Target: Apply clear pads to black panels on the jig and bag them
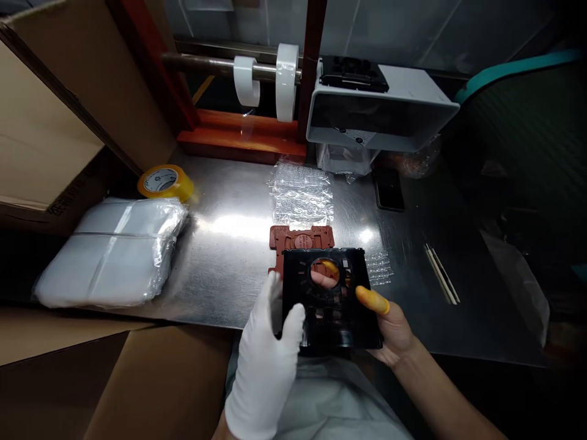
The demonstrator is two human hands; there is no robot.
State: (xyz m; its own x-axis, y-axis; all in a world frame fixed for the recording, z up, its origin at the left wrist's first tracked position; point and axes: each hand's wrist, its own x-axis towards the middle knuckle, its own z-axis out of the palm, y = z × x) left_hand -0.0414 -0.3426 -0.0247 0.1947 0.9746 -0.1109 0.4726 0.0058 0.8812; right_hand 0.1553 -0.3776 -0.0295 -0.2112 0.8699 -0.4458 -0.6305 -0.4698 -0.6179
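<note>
A black plastic panel with a round opening is held between the two hands, tilted up toward the head camera, just above the near edge of the steel desk. It looks close to square, so no long axis stands out; its straight far edge runs left to right.

The right hand, bare but for yellow finger cots, pinches the panel: its thumb lies on the face near the right edge, and fingers show behind through the opening. The left hand, in a white glove, stands at the left edge, thumb and fingers parted in a V, the thumb overlapping the face; whether it presses there I cannot tell. Both hands are at the panel, neither clearly nearer.

Below and beyond the panel, partly covered by it, lies a rust-red block. Crinkled clear film lies just past that, and clear ribbed strips lie to the right.

Among the containers, a pale grey bin opens toward the person; inside is a small speckled piece with dark round parts. Another black part rests on top. The open cardboard box at near left shows dark inside, its contents indistinct.
</note>
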